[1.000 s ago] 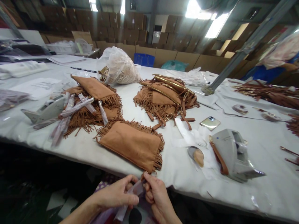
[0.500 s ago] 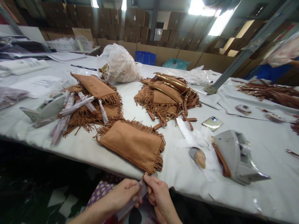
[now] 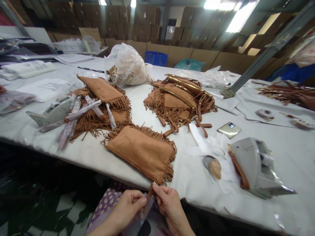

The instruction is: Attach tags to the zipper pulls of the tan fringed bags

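A brown fringed pouch (image 3: 140,149) lies at the table's front edge, its strap end hanging over towards me. My right hand (image 3: 168,201) pinches the brown wrist strap (image 3: 151,190) close to its metal clasp. Fingers of my left hand (image 3: 130,206) are closed on a clear plastic sleeve (image 3: 145,209), which surrounds part of the strap below the pouch. To the left is a pile of fringed pouches (image 3: 103,90) with plastic-wrapped straps on it. Behind, more pouches with gold zips (image 3: 179,96) are heaped, their straps bare.
On the right stand a grey tape dispenser (image 3: 256,167) with a brown strap against it, a tape roll (image 3: 209,162) and a phone (image 3: 229,129). Another dispenser (image 3: 50,113) sits at left. A metal post (image 3: 258,54) rises at the back right. A stuffed plastic bag (image 3: 129,65) lies behind the pouches.
My left hand has shifted slightly with the plastic sleeve, and more of the brown strap shows between my hands. My right hand keeps its pinch. The view has moved a little.
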`<state>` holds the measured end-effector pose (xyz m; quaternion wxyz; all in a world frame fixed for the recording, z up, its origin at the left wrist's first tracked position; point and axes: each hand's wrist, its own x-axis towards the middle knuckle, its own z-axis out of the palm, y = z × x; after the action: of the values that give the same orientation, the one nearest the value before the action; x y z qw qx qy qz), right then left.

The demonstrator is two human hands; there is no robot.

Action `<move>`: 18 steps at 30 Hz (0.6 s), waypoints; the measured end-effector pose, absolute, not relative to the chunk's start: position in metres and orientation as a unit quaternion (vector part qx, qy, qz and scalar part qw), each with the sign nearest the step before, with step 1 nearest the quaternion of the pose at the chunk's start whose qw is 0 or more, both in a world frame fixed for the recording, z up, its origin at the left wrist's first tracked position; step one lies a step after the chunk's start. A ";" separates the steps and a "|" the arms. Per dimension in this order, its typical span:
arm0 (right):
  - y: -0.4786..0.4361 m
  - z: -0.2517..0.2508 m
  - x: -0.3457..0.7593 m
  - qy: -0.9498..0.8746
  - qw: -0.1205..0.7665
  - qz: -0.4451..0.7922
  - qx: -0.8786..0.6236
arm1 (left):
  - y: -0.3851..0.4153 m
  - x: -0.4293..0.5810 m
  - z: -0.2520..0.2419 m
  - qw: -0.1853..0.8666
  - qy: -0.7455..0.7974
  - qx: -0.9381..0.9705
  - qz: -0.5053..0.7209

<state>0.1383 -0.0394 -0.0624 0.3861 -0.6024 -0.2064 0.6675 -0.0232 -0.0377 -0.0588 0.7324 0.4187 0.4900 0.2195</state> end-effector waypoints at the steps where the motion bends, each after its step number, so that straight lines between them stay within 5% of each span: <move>1: -0.039 -0.061 0.141 -0.231 0.376 0.654 -0.614 | -0.038 -0.023 -0.061 0.713 0.506 0.425 0.234; 8: -0.045 -0.049 0.166 -0.578 0.411 0.254 -0.657 | -0.031 -0.019 -0.068 0.702 0.509 0.410 0.282; 18: -0.037 -0.076 0.173 -0.751 0.404 0.133 -0.505 | -0.023 0.001 -0.064 0.707 0.509 0.385 0.305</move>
<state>0.1733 -0.0369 -0.0761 0.4040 -0.5046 -0.7512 0.1334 0.0009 -0.0234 -0.0642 0.7074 0.3848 0.5087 0.3046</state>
